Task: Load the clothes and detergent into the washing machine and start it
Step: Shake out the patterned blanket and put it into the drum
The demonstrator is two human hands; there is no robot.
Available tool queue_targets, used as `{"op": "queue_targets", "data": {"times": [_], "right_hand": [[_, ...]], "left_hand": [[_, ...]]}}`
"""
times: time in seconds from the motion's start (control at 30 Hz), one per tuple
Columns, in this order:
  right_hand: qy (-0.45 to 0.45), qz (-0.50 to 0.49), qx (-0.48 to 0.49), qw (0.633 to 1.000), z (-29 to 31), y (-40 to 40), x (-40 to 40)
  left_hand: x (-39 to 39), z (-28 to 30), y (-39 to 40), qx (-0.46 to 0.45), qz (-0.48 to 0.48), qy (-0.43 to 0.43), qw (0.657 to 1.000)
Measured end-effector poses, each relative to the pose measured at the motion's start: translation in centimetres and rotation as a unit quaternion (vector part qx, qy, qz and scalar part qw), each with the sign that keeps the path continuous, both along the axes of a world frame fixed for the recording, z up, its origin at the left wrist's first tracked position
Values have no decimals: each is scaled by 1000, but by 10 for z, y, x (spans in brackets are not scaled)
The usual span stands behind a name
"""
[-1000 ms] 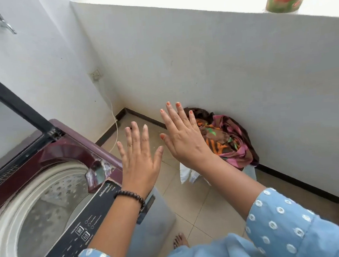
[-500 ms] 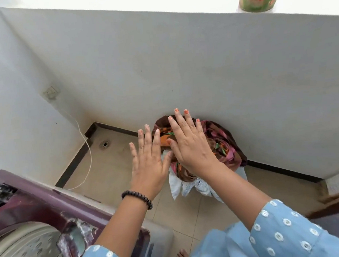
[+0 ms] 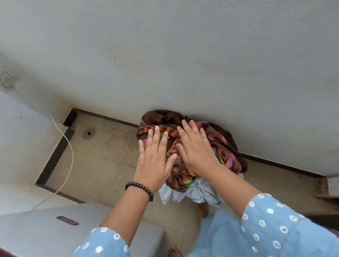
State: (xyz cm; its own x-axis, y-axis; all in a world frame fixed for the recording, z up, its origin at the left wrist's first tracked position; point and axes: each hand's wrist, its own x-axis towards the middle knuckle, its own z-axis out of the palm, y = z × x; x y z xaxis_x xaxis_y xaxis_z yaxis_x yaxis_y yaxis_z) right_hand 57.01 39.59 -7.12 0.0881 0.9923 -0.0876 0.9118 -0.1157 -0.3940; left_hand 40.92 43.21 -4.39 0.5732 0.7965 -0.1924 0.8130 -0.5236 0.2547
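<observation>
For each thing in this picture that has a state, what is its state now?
left hand: open, fingers straight, over the clothes, holding nothing.
right hand: open, fingers straight, over the clothes, holding nothing.
pile of clothes: heaped on the floor against the wall, not yet loaded.
washing machine: only its corner shows; lid out of view.

View swung down and right: open drum and control panel gone from frame, only the grey side of the maroon-topped washing machine (image 3: 51,235) left. Left hand (image 3: 154,162) and right hand (image 3: 197,152), fingers straight, now over the brown-orange-pink clothes pile (image 3: 225,150) by the wall; red pot out of view.
</observation>
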Motion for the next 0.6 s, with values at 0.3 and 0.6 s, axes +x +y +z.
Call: {"op": "queue_targets", "data": {"times": [0.3, 0.6], "right_hand": [[-26, 6, -143, 989, -85, 43, 61], [-62, 34, -214, 974, -129, 77, 93]], "left_hand": [[67, -55, 52, -93, -12, 26, 995], [92, -94, 75, -153, 12, 31, 988]]}}
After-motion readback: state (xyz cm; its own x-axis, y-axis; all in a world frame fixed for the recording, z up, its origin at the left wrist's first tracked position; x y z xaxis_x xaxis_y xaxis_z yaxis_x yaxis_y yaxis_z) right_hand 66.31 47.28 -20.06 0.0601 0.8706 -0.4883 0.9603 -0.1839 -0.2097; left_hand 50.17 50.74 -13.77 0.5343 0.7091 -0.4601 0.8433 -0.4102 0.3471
